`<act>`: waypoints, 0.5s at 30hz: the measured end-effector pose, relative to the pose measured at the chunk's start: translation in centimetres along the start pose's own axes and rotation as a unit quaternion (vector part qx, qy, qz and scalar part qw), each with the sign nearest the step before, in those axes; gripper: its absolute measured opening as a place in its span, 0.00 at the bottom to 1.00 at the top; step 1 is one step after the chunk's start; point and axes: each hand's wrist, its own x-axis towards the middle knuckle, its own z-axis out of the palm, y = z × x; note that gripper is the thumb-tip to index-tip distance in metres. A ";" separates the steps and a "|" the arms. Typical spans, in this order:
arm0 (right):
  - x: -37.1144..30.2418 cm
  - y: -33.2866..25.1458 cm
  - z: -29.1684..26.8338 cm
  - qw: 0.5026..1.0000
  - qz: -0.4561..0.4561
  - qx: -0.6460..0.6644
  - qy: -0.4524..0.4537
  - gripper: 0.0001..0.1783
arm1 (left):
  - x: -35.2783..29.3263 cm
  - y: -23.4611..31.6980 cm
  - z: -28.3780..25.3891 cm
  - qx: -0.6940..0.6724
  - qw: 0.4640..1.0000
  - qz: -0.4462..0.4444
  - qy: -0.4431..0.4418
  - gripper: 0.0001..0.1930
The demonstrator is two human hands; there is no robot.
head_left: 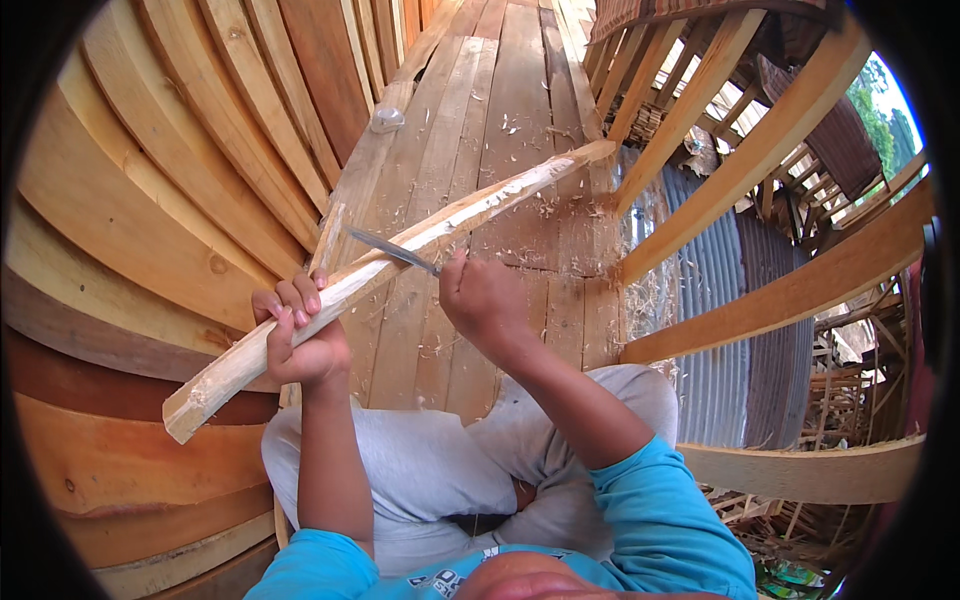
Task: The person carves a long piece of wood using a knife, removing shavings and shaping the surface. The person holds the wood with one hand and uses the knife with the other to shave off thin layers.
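A long, pale, roughly hewn wooden pole [450,222] slants across the view, its near end at the lower left and its far end at the upper right by the railing. My left hand [306,335] is wrapped round the pole near its lower end. In my right fist is a knife [392,250]; its grey blade lies across the top of the pole and points to the left. The handle is hidden inside my right hand [485,300]. Patches of bark still show along the pole's upper part.
Wood shavings [510,125] litter the plank floor [430,160]. A wall of stacked boards [150,220] rises on the left. On the right stand slanted railing slats [740,220], with corrugated metal sheets [715,330] beyond. A small clear plastic item [387,120] lies by the left wall.
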 end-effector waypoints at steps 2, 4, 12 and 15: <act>2.3 3.4 0.1 0.997 -0.008 -0.013 0.078 0.30 | 0.0 -0.3 1.1 -0.004 1.000 -0.001 -0.005 0.06; 4.2 5.7 -0.9 0.992 0.009 -0.011 0.126 0.30 | 0.0 -0.2 1.2 -0.004 1.000 -0.007 -0.001 0.06; 2.4 3.0 -0.3 0.996 0.011 -0.027 0.085 0.29 | -0.3 0.0 1.6 0.027 0.999 0.005 -0.017 0.07; 6.1 8.6 -1.6 0.983 0.101 0.001 0.153 0.30 | -0.4 -0.3 1.7 0.031 0.999 0.007 -0.022 0.08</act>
